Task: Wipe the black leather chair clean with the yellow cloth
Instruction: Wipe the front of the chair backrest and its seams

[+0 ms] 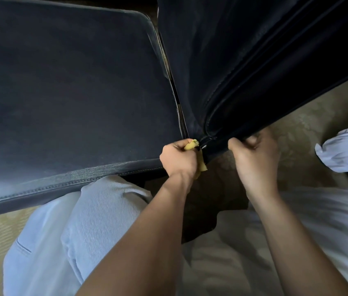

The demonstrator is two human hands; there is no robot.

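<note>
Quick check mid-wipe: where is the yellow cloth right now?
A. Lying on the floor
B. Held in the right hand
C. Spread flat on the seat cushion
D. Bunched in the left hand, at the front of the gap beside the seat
D: the yellow cloth is bunched in the left hand at the front of the gap between seat cushion and side panel; the right hand grips the panel's edge.

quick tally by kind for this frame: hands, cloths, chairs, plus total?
hands: 2 (left hand, right hand)
yellow cloth: 1, gripped by the left hand
black leather chair: 1, its edge gripped by the right hand
total: 4
</note>
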